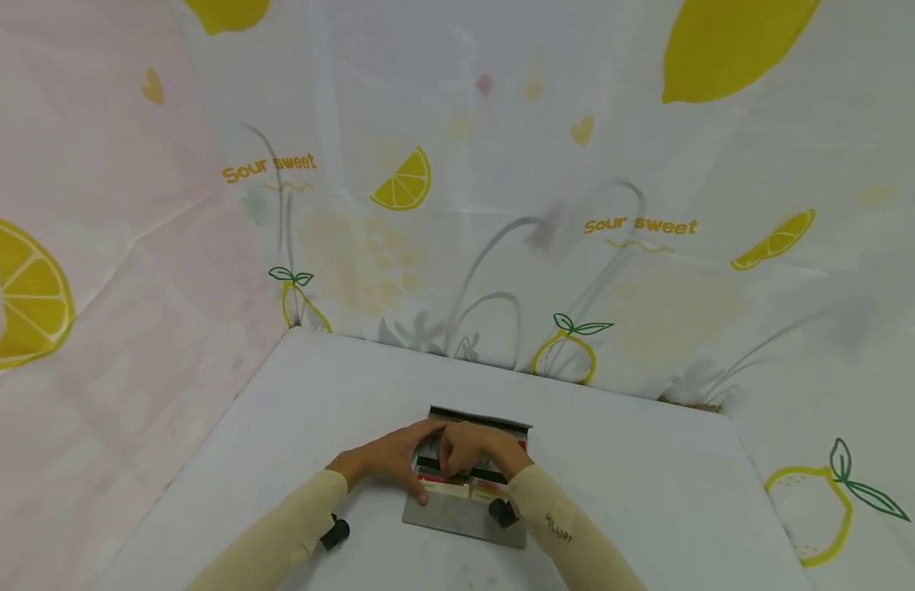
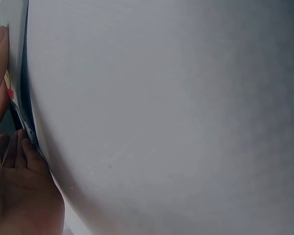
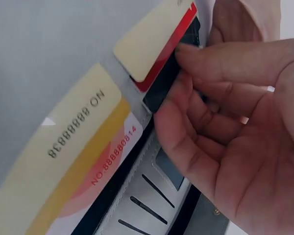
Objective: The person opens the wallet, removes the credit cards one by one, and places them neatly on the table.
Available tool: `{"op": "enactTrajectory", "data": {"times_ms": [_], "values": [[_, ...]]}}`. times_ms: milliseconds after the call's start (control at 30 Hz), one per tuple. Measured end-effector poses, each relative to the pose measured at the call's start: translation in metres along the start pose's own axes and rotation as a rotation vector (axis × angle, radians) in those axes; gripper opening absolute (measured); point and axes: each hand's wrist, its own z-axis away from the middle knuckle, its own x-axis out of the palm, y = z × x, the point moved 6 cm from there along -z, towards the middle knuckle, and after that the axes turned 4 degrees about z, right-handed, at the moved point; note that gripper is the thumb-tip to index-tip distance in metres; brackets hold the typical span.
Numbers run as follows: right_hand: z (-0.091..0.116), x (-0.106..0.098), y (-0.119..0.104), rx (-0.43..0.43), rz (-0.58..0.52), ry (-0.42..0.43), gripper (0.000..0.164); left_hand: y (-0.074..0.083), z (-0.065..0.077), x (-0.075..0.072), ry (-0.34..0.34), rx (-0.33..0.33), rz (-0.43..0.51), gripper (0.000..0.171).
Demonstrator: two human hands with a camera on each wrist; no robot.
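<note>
A grey wallet with dark trim lies spread flat on the white table, cards tucked in its slots. My left hand grips its left side, thumb by the lower edge and fingers toward the upper part. Over the middle bends my right hand; its thumb and forefinger pinch a dark card at a slot. A cream card with a red band overlaps that dark card. Beside them sit a cream-and-yellow card and a pink numbered card. The left fingertips are partly hidden in the head view.
The white table extends around the wallet. Behind and at the sides hangs a cloth backdrop printed with lemons. A small black wrist piece sits at the left sleeve, another at the right sleeve.
</note>
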Motion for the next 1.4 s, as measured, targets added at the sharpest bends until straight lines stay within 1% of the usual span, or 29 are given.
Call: {"op": "enactTrajectory", "data": {"times_ms": [167,367,567,800,933,1067,1167,1300,1400], "values": [[0.004,-0.003,-0.006,-0.039,0.049,0.023,0.018,0.005,0.002,-0.002,0.008,0.000,-0.011,0.118],[0.007,-0.003,-0.007,-0.037,0.052,0.037,0.016,0.004,0.002,0.000,0.012,-0.028,0.012,0.120],[0.002,-0.004,0.002,-0.028,0.058,0.068,0.014,0.000,0.002,0.003,0.018,-0.048,0.003,0.125],[-0.002,-0.006,0.011,-0.055,0.052,0.114,0.012,0.003,0.003,0.003,0.022,-0.043,0.006,0.123],[0.000,-0.008,0.015,-0.063,0.013,0.127,0.010,0.005,0.003,0.002,0.026,-0.029,0.015,0.123],[0.001,-0.008,0.019,-0.085,-0.073,0.135,0.009,0.005,0.004,0.002,0.024,-0.022,0.019,0.123],[0.002,-0.009,0.021,-0.104,-0.121,0.164,0.008,0.006,0.005,0.002,0.027,-0.016,0.023,0.123],[0.006,-0.013,0.022,-0.116,-0.142,0.214,0.007,0.005,0.005,0.002,0.027,-0.014,0.011,0.123],[0.009,-0.016,0.023,-0.125,-0.166,0.227,0.007,0.004,0.004,0.002,0.027,-0.020,0.002,0.123]]}}
